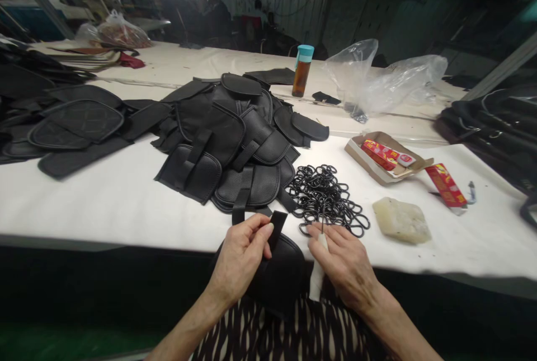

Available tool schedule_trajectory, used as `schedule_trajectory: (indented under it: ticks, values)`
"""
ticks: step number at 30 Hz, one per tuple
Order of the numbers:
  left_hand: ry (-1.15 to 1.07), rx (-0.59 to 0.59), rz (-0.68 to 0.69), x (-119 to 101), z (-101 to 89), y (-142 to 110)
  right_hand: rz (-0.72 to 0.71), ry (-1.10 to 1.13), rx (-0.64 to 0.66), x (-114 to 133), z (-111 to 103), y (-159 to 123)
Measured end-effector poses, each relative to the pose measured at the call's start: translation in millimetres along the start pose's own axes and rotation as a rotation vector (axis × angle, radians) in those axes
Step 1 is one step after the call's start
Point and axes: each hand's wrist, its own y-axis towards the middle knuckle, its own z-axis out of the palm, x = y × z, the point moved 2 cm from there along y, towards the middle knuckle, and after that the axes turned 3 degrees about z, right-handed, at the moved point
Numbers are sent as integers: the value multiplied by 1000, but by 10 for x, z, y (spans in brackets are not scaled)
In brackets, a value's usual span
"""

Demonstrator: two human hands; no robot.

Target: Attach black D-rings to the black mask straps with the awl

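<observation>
We pinch a black strap point(277, 228) in our left hand point(241, 252), its length slanting up-right over the black panel point(283, 277), while our right hand point(344, 254) — gripping a white-handled awl point(318, 272) — is nearer the black oval rings point(319, 190), piled just ahead.

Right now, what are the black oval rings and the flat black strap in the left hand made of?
The black oval rings look like glossy coated metal: thin, wire-like, with bright glints; hard plastic is possible. The flat black strap in the left hand seems matte fabric or leather-like material: it hardly shines, and no weave shows.
</observation>
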Motion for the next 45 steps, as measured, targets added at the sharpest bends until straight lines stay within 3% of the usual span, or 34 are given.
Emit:
schedule_trajectory:
  ticks: [5, 12, 15, 21, 26, 36, 40, 45]
  values:
    - [-17, 19, -3, 10, 40, 15, 69, 42, -64, -69, 72, 18]
    - [-69, 105, -73, -53, 137, 60, 359, 157, -244, -117, 37, 44]
    - [-99, 136, -73, -110, 240, 78, 404, 194, -292, -82, 2, 90]
    - [-104, 136, -72, -144, 322, 101, 311, 182, -300, -18, 27, 158]
    - [-101, 148, -86, -118, 323, 136, 128, 60, -317, 29, -18, 225]
    - [-145, 161, -119, -119, 311, 146, -98, -124, -287, 101, -81, 344]
    - [-153, 140, -117, -128, 312, 134, -106, -100, -264, 87, -88, 353]
    - [-200, 126, -70, -88, 320, 129, -5, 45, -286, 106, -29, 278]
